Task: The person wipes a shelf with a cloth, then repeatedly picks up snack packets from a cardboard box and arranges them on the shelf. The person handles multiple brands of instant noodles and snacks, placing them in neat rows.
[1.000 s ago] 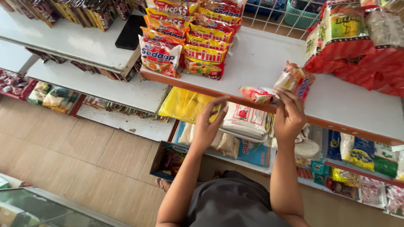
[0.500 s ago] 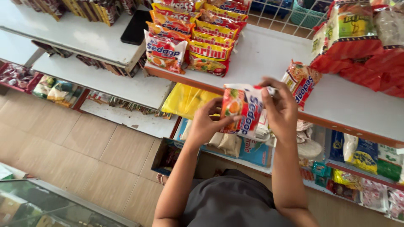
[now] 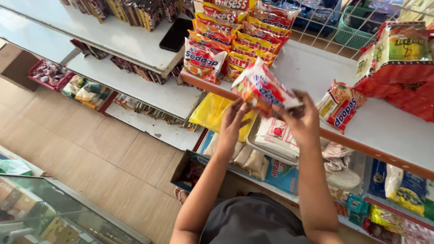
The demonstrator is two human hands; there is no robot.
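Both my hands hold one instant-noodle packet (image 3: 262, 88), white, red and orange, lifted in front of the white shelf top (image 3: 312, 72). My left hand (image 3: 236, 118) grips its lower left edge from below. My right hand (image 3: 300, 118) pinches its right end. Behind it, on the shelf, lie rows of similar noodle packets (image 3: 228, 38). A single red and white noodle packet (image 3: 341, 106) rests near the shelf's front edge, just right of my right hand.
Big red bags (image 3: 400, 68) sit on the shelf at right. A black phone (image 3: 175, 34) lies on the white shelf at left. Lower shelves carry a yellow bag (image 3: 210, 110), white sacks (image 3: 278, 135) and small goods. Tiled floor (image 3: 90, 149) spreads left; a glass counter (image 3: 40, 212) stands bottom left.
Both hands have lifted a noodle packet up from the lower shelf to the level of the shelf top. The view has shifted slightly.
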